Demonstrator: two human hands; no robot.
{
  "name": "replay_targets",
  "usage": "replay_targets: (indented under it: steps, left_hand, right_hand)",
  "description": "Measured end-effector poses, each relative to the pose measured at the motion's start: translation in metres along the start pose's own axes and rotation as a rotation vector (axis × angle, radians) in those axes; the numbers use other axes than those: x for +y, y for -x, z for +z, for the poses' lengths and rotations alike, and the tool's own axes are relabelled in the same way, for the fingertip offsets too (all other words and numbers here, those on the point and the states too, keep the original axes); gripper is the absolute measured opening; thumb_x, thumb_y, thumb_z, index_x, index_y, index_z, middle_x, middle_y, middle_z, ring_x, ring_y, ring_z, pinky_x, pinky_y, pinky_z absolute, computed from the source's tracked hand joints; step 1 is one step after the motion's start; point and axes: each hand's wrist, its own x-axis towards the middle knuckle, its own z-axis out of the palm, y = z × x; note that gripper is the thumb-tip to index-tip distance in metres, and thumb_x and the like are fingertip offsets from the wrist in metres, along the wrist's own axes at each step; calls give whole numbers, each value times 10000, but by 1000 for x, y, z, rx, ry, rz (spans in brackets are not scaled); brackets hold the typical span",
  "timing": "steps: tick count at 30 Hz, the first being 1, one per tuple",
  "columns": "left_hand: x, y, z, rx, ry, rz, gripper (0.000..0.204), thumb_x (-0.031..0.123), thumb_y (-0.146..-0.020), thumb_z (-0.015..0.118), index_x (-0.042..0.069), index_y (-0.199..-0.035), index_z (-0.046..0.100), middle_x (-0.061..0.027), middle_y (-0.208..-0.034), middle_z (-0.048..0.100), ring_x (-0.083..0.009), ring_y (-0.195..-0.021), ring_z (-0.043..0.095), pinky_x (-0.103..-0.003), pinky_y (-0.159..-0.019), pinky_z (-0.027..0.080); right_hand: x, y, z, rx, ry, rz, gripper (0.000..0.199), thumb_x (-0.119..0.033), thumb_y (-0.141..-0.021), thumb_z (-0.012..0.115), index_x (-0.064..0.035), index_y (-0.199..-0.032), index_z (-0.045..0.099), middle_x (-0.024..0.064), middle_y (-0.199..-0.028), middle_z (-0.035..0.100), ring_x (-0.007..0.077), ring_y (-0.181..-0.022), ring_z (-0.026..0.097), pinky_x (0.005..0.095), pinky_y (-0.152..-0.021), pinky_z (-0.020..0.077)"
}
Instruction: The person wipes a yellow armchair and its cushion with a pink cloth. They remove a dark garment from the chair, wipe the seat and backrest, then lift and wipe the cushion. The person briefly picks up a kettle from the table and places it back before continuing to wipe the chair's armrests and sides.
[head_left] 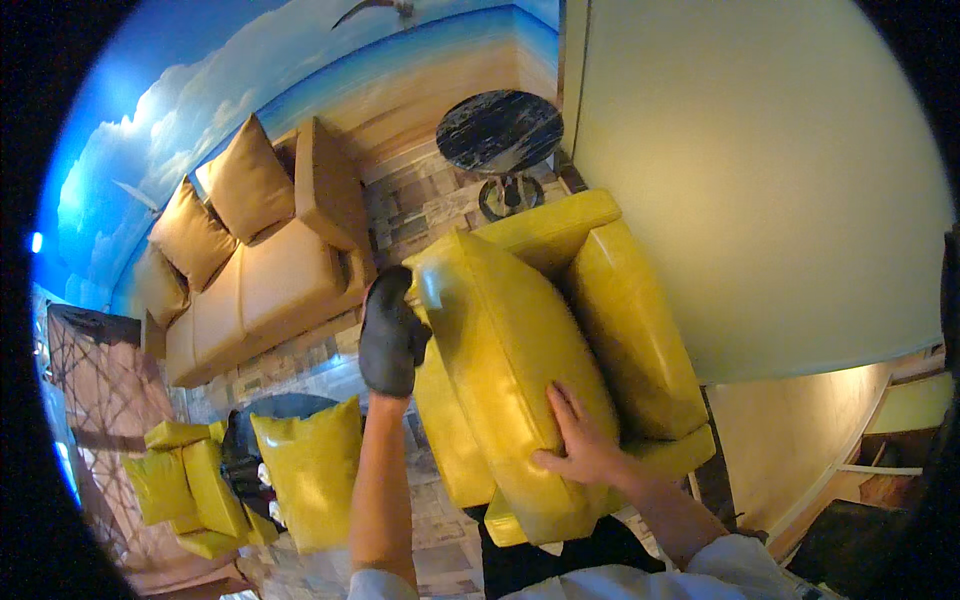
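A thick yellow cushion (520, 370) with a leather-like shine stands tilted on a yellow armchair (640, 330) in front of me. My left hand (392, 335) is covered by a black glove or mitt and reaches the cushion's far left edge; its fingers cannot be made out. My bare right hand (582, 440) lies against the cushion's near right side, fingers and thumb apart. Part of the chair's seat is hidden behind the cushion.
A tan sofa (260, 290) with several tan pillows stands far left. Beyond the armchair is a round dark marbled table (500, 130). At lower left are a loose yellow cushion (305, 470) and another yellow armchair (205, 490). A pale wall panel (760, 190) rises at right.
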Motion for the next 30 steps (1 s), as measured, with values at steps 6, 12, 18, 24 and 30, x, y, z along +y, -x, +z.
replay_targets:
  steps: [6,12,18,24,30]
  left_hand:
    - [-50,-60,97,-107,-325,-115,717,10,-881,538,163,-1570,410,-155,-1613,385,-444,-1478,331,-493,-1193,367]
    - [-107,-118,113,-213,-108,-214,441,146,-961,497,95,-1386,602,-234,-1310,657,-445,-1227,602,-477,-1046,476]
    - [-211,-102,68,-170,342,-464,375,219,-1008,509,-12,-1256,670,-227,-1154,735,-389,-1082,695,-442,-940,541]
    - [-210,-42,27,-77,1067,-746,330,92,-1021,495,-67,-1264,652,-138,-1179,732,-244,-1003,710,-367,-908,569]
    - [-168,2,-56,-198,341,-391,357,70,-984,542,-88,-1293,627,-120,-1198,725,-194,-1031,692,-331,-941,548]
  right_hand:
    - [-1,-11,9,111,-58,-29,1019,-418,-876,742,74,-1590,207,372,-1614,232,518,-1502,260,531,-1244,252]
    - [2,2,-3,144,-134,12,939,-398,-893,716,44,-1586,263,343,-1603,298,509,-1503,257,530,-1250,236]
    - [26,98,61,194,-17,245,737,-371,-983,626,28,-1536,345,272,-1541,401,446,-1440,378,520,-1220,276]
    - [26,193,140,135,-1609,1261,540,-465,-1086,481,-74,-1457,503,136,-1423,588,290,-1304,561,503,-1117,419]
    - [12,193,149,455,-1647,968,555,-520,-1072,468,-101,-1425,562,85,-1379,642,261,-1235,620,451,-1036,504]
